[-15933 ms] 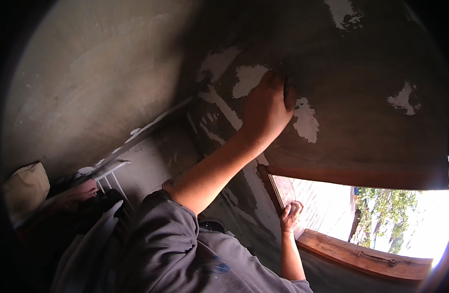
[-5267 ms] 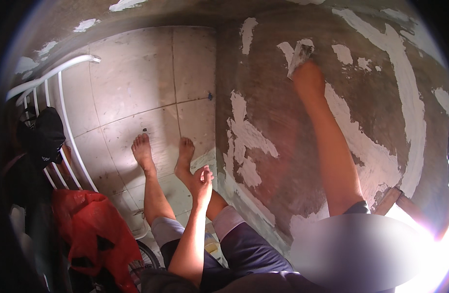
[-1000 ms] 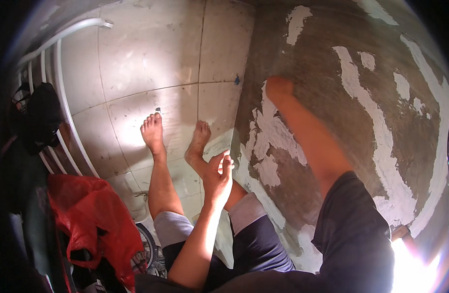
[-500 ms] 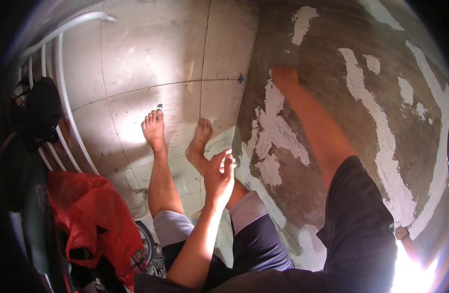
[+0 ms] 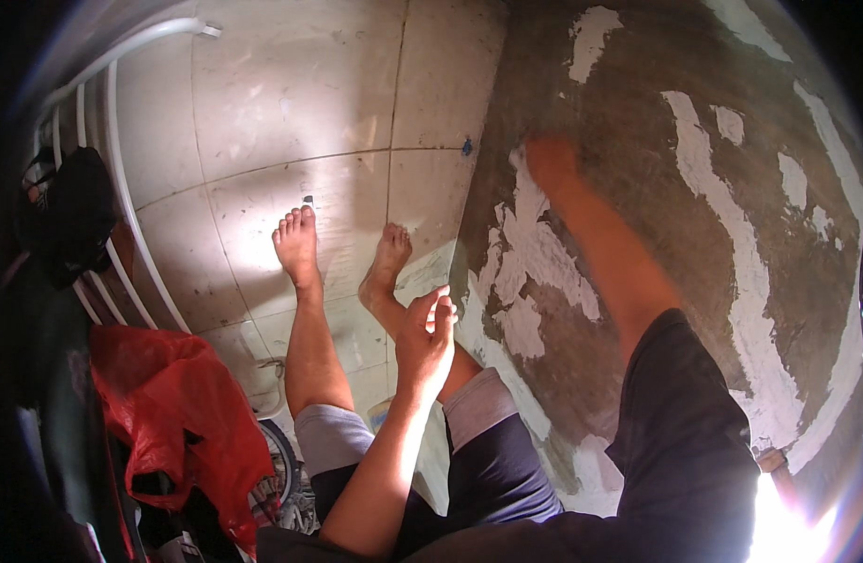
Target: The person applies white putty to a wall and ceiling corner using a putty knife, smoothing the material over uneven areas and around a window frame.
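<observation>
On the right, a brown-grey wall (image 5: 628,244) carries rough white plaster patches (image 5: 521,244). My right hand (image 5: 552,161), slightly blurred, is closed like a fist against this wall at the top of one such patch. Whatever it may grip is hidden. Closer to me, my left hand (image 5: 425,342) is raised above my right leg, near the foot of the wall. Its fingers are curled and the thumb is bent toward them, as in a pinch. I cannot make out anything between the fingertips.
Pale floor tiles (image 5: 291,103) lie under my bare feet, with a small dark-and-white object (image 5: 308,201) by the left toes. At left stand a white tubular frame (image 5: 122,159), a black cap-like item (image 5: 80,211), a red plastic bag (image 5: 183,403) and a wheel (image 5: 280,460).
My right hand has shifted slightly right and down along the wall. The left hand stays almost in place, and the whole view has turned a little.
</observation>
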A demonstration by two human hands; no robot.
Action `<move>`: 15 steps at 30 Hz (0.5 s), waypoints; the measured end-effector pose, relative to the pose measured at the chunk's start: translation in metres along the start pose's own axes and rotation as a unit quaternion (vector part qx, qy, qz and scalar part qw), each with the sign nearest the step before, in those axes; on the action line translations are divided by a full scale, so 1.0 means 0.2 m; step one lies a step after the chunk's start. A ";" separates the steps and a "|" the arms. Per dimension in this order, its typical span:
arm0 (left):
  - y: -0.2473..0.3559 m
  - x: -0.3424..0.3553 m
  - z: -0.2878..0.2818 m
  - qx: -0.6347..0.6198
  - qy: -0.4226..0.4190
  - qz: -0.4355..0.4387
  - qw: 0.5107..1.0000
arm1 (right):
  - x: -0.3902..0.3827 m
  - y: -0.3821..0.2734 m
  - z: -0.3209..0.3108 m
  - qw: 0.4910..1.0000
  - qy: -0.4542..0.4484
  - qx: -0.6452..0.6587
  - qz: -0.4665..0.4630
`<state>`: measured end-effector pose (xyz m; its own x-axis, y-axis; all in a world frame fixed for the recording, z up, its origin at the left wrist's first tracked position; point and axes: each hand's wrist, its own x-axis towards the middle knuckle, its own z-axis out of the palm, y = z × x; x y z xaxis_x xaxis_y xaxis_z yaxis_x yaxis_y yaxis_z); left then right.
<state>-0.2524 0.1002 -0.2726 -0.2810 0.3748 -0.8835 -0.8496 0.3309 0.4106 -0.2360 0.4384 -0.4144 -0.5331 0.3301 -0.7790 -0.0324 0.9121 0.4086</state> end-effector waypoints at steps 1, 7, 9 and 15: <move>0.00 0.00 0.00 0.002 -0.001 0.003 1.000 | -0.03 -0.04 0.01 0.999 0.005 -0.030 -0.020; -0.05 0.00 0.00 0.018 -0.006 0.011 1.000 | 0.02 -0.04 -0.09 0.997 -0.037 0.073 0.016; -0.06 -0.01 0.00 0.037 -0.008 0.024 0.999 | -0.01 -0.04 -0.15 0.994 -0.037 0.087 0.047; -0.04 -0.01 0.01 0.016 0.002 0.005 1.000 | -0.14 -0.15 0.08 0.999 -0.036 0.025 -0.019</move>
<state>-0.2448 0.0987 -0.2744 -0.2914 0.3748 -0.8802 -0.8316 0.3554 0.4266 -0.2064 0.4051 -0.4134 -0.4697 0.3108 -0.8263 -0.0077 0.9345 0.3559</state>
